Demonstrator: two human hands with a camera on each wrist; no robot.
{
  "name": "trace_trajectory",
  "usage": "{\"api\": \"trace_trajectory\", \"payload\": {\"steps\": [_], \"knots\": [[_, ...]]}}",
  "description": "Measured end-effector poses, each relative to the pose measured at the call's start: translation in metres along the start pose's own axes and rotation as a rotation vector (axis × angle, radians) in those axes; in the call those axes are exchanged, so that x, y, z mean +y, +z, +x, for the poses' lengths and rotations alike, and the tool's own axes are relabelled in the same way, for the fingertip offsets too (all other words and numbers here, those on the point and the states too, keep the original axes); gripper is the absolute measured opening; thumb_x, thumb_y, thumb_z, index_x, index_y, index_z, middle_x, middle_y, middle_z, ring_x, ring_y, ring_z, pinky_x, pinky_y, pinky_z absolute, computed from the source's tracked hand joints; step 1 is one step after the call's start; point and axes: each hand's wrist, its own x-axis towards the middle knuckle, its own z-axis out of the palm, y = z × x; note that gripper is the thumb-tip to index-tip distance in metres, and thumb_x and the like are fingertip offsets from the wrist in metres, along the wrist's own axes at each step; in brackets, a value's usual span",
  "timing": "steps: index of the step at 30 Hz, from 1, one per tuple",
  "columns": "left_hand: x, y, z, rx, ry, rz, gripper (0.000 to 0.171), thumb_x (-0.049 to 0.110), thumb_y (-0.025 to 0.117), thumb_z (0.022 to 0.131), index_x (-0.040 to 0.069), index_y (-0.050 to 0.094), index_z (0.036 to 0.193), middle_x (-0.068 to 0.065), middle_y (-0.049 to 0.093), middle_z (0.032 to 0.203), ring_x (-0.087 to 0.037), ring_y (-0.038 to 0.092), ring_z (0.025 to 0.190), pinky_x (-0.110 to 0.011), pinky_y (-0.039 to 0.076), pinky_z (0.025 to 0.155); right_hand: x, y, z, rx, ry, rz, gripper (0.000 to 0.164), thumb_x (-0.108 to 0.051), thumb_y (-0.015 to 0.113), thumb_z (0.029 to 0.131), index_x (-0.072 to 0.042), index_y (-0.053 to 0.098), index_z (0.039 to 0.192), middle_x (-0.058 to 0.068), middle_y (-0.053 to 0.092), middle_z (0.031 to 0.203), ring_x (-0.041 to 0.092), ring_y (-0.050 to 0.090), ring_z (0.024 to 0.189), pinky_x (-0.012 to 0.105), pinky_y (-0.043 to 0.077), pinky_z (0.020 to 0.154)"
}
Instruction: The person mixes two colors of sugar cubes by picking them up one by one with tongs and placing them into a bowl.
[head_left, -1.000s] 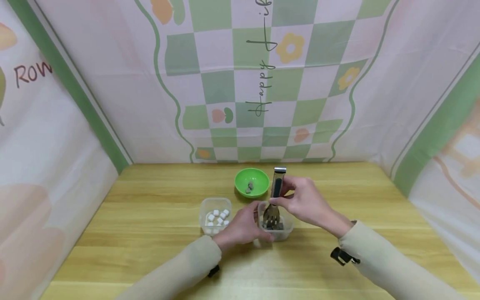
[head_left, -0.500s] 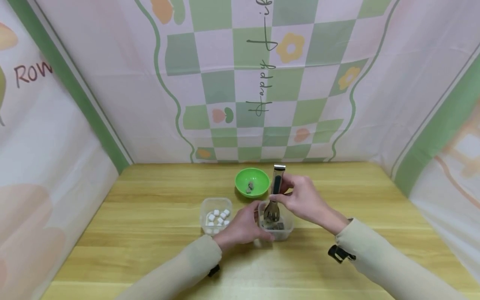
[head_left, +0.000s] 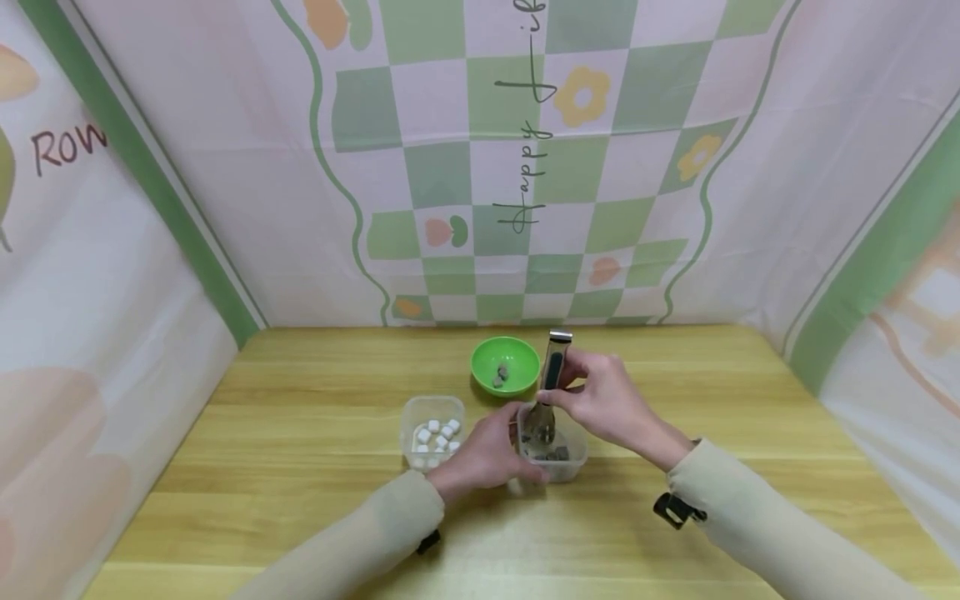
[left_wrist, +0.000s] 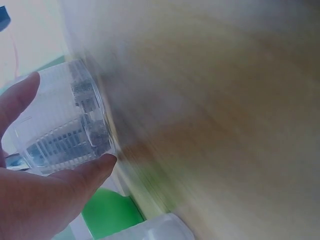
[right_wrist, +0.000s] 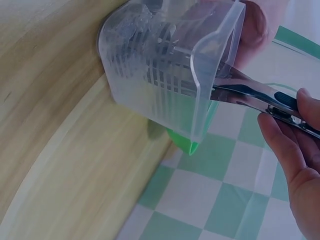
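Observation:
My right hand [head_left: 600, 396] pinches metal tongs [head_left: 555, 367] with dark grips on the handle. They stand nearly upright, with their slotted, fork-like ends down inside a clear plastic container [head_left: 573, 437]. Dark grey cubes [head_left: 558, 453] lie at the container's bottom. Gripping that container from its left side is my left hand [head_left: 491, 450], thumb at the front and fingers behind. Seen from the left wrist, the thumb and a finger span the ribbed clear wall [left_wrist: 55, 105]. In the right wrist view, both arms of the tongs [right_wrist: 255, 95] enter the container's mouth, close together.
A green bowl [head_left: 517, 354] with a few grey cubes [head_left: 501, 375] stands just behind the container. To the left is a second clear container [head_left: 408, 417] holding several white cubes [head_left: 442, 442]. Everything rests on a wooden table [head_left: 300, 467], with patterned cloth [head_left: 435, 167] around it.
The tongs' ends have shifted slightly left inside the container and look narrower than before. My right hand and sleeve have moved a little left. The left hand keeps its grip.

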Motion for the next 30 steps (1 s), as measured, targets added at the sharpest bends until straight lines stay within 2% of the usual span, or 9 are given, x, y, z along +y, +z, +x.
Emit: {"api": "trace_trajectory", "payload": {"steps": [9,16,22,26,30], "knots": [[0.0,0.0,0.0,0.003,0.014,0.03,0.096,0.015,0.1,0.069,0.006,0.05,0.151,-0.007,0.063,0.139,-0.023,0.061,0.125,-0.039,0.051,0.11,-0.001,0.007,0.0,0.028,-0.04,-0.016,0.02,0.004,0.087,0.083,-0.006,0.071,0.091,-0.002,0.072,0.08,0.014,0.071,0.074,0.024,0.064,0.066],[0.0,0.0,0.0,0.004,0.007,0.029,0.093,0.015,0.1,0.07,0.006,0.052,0.149,-0.006,0.064,0.137,-0.023,0.061,0.124,-0.04,0.051,0.11,-0.002,0.004,-0.002,0.043,-0.041,-0.012,0.021,0.004,0.087,0.082,-0.006,0.07,0.09,-0.002,0.071,0.078,0.014,0.07,0.072,0.025,0.064,0.065],[0.0,0.0,0.0,-0.001,0.0,0.006,0.092,0.013,0.1,0.069,0.006,0.052,0.148,-0.006,0.065,0.137,-0.024,0.061,0.126,-0.044,0.05,0.112,-0.008,-0.01,-0.006,0.075,-0.045,0.007,0.022,0.005,0.087,0.083,-0.008,0.07,0.091,-0.004,0.072,0.078,0.016,0.072,0.072,0.027,0.065,0.065],[0.0,0.0,-0.001,0.001,-0.011,-0.008,0.092,0.012,0.1,0.069,0.009,0.053,0.147,-0.004,0.065,0.137,-0.024,0.061,0.126,-0.045,0.048,0.113,-0.018,-0.024,-0.004,0.119,-0.089,0.001,0.022,0.003,0.088,0.082,-0.009,0.072,0.089,-0.004,0.074,0.078,0.015,0.073,0.071,0.027,0.065,0.065],[0.001,-0.001,-0.001,0.001,-0.022,-0.007,0.094,0.013,0.1,0.068,0.009,0.052,0.149,-0.007,0.063,0.141,-0.027,0.06,0.128,-0.047,0.048,0.114,-0.03,-0.04,0.002,0.173,-0.144,-0.012,0.021,0.005,0.088,0.081,-0.007,0.072,0.088,-0.002,0.075,0.078,0.015,0.073,0.071,0.025,0.065,0.065]]}}
